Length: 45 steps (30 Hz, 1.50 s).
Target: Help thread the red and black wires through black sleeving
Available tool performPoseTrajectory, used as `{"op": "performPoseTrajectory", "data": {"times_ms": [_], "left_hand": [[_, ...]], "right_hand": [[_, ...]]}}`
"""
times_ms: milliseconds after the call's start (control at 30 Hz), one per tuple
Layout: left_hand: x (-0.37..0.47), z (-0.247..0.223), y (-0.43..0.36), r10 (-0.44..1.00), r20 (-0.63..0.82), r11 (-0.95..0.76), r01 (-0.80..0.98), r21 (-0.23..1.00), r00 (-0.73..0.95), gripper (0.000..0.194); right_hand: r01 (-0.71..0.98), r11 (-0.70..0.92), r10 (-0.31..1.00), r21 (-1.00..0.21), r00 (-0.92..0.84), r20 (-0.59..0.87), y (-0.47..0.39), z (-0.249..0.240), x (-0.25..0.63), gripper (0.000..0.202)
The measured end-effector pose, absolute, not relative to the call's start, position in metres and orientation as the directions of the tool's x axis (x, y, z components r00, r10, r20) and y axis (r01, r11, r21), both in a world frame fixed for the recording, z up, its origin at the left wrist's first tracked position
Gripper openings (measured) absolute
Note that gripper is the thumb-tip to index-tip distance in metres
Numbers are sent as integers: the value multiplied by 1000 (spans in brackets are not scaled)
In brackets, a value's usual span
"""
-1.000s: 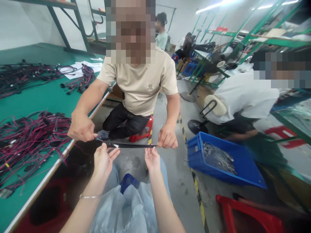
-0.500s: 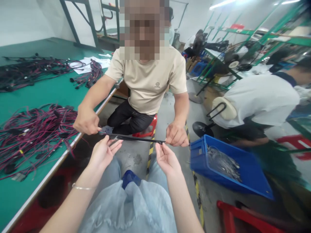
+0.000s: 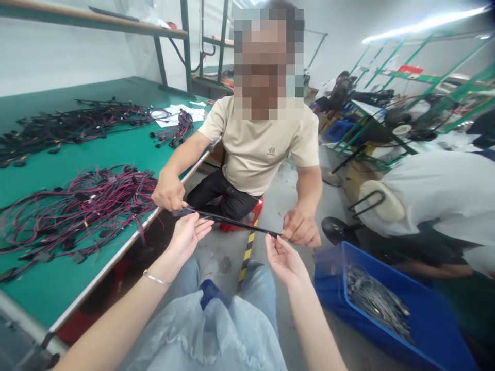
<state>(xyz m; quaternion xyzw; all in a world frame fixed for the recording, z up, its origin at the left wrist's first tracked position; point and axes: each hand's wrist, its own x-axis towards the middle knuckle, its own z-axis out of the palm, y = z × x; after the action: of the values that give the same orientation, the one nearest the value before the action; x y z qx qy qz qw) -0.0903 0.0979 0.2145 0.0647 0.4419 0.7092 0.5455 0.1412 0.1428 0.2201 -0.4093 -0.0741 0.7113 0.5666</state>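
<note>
A thin black cable (image 3: 240,223) is stretched in the air between me and a seated person. My left hand (image 3: 189,236) pinches it near its left end, thumb and index finger on it, the other fingers held out straight. Near the right end, my right hand (image 3: 285,257) grips it between thumb and fingertips. Just beyond my hands, the person's hand at the left (image 3: 169,191) and hand at the right (image 3: 301,225) grasp the cable's two ends. Thin wires show at its left end, close to the person's fingers.
A green-topped table (image 3: 112,152) on the left bears a pile of red and black wire harnesses (image 3: 112,201) and a darker bundle (image 3: 73,123) behind. A blue bin (image 3: 328,278) of grey cables stands at the right. Beyond it another person in white (image 3: 444,185) bends over.
My view has turned left and tilted up, so everything sits further right in the picture. Both my hands and the person's hands keep hold of the cable, which slants slightly more.
</note>
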Motion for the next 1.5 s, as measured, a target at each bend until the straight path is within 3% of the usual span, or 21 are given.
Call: {"op": "performPoseTrajectory", "data": {"times_ms": [67, 133, 267, 400, 533, 667, 800, 1067, 1267, 1367, 1433, 1467, 1500], "left_hand": [[-89, 204, 96, 843, -380, -19, -727, 687, -381, 10], [-88, 193, 95, 853, -371, -22, -735, 678, -367, 9], [-89, 180, 95, 864, -363, -23, -746, 665, -350, 9], [-91, 179, 97, 866, -365, -22, -754, 656, -343, 14], [-91, 181, 97, 859, -382, -8, -754, 657, -342, 16], [-91, 181, 96, 854, -396, -1, -761, 649, -339, 16], [-91, 180, 93, 850, -404, 0, -767, 641, -337, 17], [-91, 201, 91, 822, -502, 67, -831, 552, -267, 19], [-97, 211, 87, 835, -499, 84, -843, 532, -232, 20], [-99, 206, 84, 840, -480, 80, -818, 570, -253, 18], [-100, 203, 83, 843, -473, 79, -811, 579, -256, 18], [-99, 203, 83, 842, -474, 79, -810, 581, -258, 18], [-99, 203, 84, 840, -478, 81, -812, 579, -257, 19]], "right_hand": [[-765, -416, 789, -491, -37, -613, 139, 221, 138, 18], [-771, -422, 781, -478, -42, -623, 135, 216, 136, 16], [-785, -387, 873, -483, -144, -466, 127, 197, 125, 13], [-776, -386, 916, -499, -260, -305, 119, 188, 98, 35], [-708, -382, 906, -594, -159, -393, 122, 189, 62, 23], [-685, -337, 921, -646, -98, -377, 127, 187, 43, 8], [-653, -331, 906, -681, -19, -422, 121, 184, 39, 16], [-627, -524, 760, -577, -38, -649, 123, 220, 41, 12], [-610, -578, 760, -542, -162, -629, 118, 225, 45, 13], [-377, -491, 871, -785, -210, -444, 104, 204, 54, 19], [8, -180, 974, -984, -138, -179, 98, 192, 62, 29], [248, 49, 992, -967, -126, 18, 97, 188, 65, 32], [468, 273, 962, -840, -153, 227, 98, 187, 67, 34]]}}
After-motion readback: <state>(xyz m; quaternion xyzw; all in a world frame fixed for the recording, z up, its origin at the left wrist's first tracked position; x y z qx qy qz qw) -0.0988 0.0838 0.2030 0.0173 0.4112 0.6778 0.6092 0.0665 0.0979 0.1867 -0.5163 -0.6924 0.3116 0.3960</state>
